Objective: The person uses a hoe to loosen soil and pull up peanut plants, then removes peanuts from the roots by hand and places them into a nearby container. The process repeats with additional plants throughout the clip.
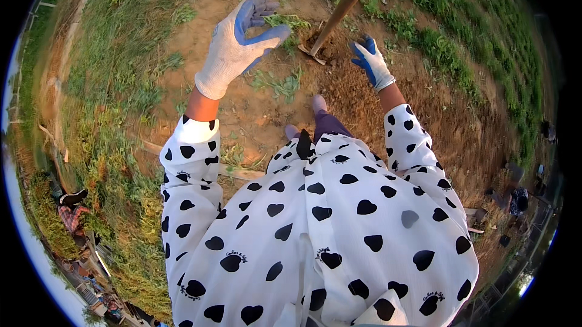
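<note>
My left hand (243, 40), in a white knit glove with a blue coated palm, is raised with its fingers curved apart and nothing in them. On the other side of a hoe, my right hand (373, 61) wears a matching glove; its fingers are spread and hold nothing. The hoe's wooden handle (348, 6) slants up between both hands and leaves the top of the view, so its upper end is hidden. At its foot the metal hoe blade (313, 55) rests against loosened brown soil (329, 49). Neither hand touches the handle.
Uprooted weeds (284, 84) lie before my shoes (319, 103). Rows of green plants (454, 49) grow at the right, with long grass (122, 54) at the left. A person in a plaid shirt (72, 217) is at the far left; another person (518, 199) is at the far right.
</note>
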{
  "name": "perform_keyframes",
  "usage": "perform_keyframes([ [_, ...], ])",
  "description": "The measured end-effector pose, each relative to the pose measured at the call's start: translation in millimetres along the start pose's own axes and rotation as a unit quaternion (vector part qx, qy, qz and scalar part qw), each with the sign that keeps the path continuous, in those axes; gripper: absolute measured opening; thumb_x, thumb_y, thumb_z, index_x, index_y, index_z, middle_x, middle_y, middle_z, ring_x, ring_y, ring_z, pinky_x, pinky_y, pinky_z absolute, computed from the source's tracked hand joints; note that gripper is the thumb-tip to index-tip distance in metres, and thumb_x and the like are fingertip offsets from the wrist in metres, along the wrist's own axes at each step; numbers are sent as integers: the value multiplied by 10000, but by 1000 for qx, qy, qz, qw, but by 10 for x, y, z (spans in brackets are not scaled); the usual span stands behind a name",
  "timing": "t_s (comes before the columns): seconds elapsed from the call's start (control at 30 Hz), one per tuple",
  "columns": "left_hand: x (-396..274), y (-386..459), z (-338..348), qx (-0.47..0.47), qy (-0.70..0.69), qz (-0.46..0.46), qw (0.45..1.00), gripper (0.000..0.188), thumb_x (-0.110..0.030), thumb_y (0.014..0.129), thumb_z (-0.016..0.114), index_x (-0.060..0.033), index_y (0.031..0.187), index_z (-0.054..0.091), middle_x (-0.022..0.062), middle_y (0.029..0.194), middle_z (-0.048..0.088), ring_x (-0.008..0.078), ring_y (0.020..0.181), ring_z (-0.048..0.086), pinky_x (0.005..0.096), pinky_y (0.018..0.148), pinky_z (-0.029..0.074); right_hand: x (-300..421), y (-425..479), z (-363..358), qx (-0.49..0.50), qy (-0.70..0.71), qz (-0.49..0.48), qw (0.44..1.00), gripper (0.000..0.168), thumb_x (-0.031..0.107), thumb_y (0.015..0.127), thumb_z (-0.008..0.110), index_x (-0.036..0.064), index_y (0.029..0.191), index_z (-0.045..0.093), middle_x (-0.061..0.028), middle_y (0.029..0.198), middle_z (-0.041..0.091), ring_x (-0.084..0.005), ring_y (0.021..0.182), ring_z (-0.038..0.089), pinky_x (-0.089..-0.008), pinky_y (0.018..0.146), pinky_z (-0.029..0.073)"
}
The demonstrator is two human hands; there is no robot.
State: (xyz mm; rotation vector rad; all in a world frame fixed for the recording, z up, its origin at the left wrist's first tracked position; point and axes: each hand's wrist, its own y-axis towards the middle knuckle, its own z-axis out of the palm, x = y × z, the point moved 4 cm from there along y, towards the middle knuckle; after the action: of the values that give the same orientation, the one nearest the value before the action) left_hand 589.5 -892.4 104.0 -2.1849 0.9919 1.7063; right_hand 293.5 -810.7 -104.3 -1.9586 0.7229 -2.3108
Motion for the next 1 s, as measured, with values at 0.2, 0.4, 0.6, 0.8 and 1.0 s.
perform_keyframes([
  [0.2, -101, 855, 329, -3, 46, 144, 989, 754, -147, 696, 786, -88, 1346, 409, 87, 1292, 504, 209, 1159, 506, 356, 991, 417, 486, 866, 439, -25, -155, -136, 978, 795, 434, 745, 702, 66, 1344, 329, -174, 1255, 498, -281, 1153, 498, -363, 917, 434],
  [0.4, 176, 1161, 465, 83, -205, -10, 975, 465, -160, 769, 726, -28, 1168, 527, 108, 1004, 619, 224, 938, 591, 369, 911, 438, 513, 508, 1186, 31, -231, -235, 944, 566, 235, 754, 647, 80, 1256, 436, -164, 1227, 487, -258, 1130, 502, -317, 938, 409],
  [0.6, -55, 296, 559, -97, -186, 37, 977, 239, -172, 791, 680, -21, 938, 567, 58, 775, 567, 153, 698, 551, 329, 732, 462, -978, 434, 986, -53, 323, 311, 892, 475, 347, 858, 578, 107, 1245, 441, -148, 1208, 496, -311, 1074, 536, -415, 883, 477],
  [0.8, -798, 115, 32, -169, -173, 86, 966, 256, -255, 794, 669, -51, 882, 542, 29, 718, 556, 147, 641, 550, 326, 701, 458, -1203, 542, 1272, 24, 463, 417, 782, 475, 513, 867, 524, 69, 1035, 528, -123, 953, 617, -293, 876, 623, -424, 786, 542],
  [1.0, -1408, -517, -221, -243, -120, 82, 959, 296, -339, 797, 658, -80, 825, 517, 0, 661, 546, 140, 585, 548, 323, 669, 453, -1175, 182, 1878, 27, 394, 561, 727, 191, 271, 854, 514, 91, 914, 484, -74, 851, 563, -242, 768, 562, -363, 734, 487],
])
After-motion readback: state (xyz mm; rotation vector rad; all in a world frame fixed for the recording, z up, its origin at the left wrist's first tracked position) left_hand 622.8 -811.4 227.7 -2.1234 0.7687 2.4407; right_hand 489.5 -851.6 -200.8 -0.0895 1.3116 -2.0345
